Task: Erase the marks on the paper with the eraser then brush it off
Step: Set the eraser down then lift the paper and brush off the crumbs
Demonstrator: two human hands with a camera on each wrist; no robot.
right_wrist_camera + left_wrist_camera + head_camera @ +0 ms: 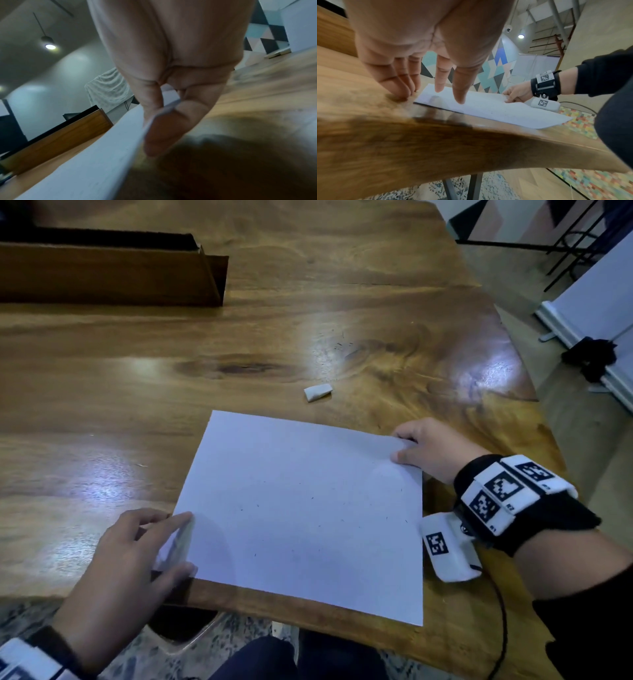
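Brushing step, by the look of it. White paper sheet (308,508) flat on glossy wooden counter (137,392), flecked with crumbs. Right hand (428,450) pinching far right corner; left hand (137,546) open, fingers at left edge. Small white eraser (318,392) lying beyond sheet, untouched. Next: sweep or tip crumbs off.

The left hand (126,549) rests with straight, spread fingers (458,86), and the right hand (424,450) pinches with thumb and curled fingers.
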